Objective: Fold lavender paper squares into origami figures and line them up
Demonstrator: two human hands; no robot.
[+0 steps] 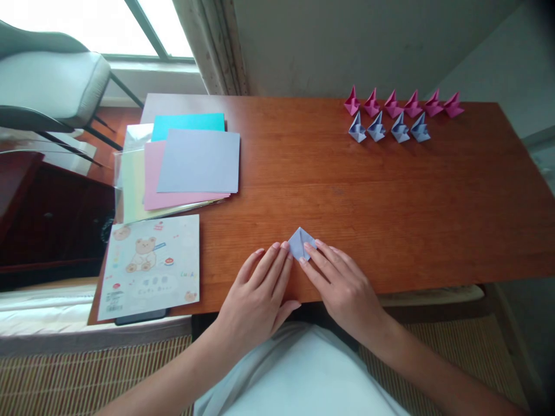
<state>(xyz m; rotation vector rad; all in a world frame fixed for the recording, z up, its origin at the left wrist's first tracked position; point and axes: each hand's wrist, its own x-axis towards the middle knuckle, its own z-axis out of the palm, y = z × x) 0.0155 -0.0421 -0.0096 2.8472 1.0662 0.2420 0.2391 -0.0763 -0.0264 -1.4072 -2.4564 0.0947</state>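
Note:
A small pale blue folded paper point(300, 241) lies flat on the wooden table point(390, 196) near its front edge. My left hand point(260, 294) rests palm down with its fingers stretched out, fingertips pressing the paper's left edge. My right hand point(342, 283) lies flat too, its fingertips on the paper's right edge. Neither hand lifts the paper.
A stack of coloured paper sheets point(191, 162) lies at the left, with a bear-printed card point(150, 266) in front of it. Several pink folded figures point(403, 105) and several blue ones point(389, 128) stand in two rows at the back right. A chair point(47, 75) stands by the window.

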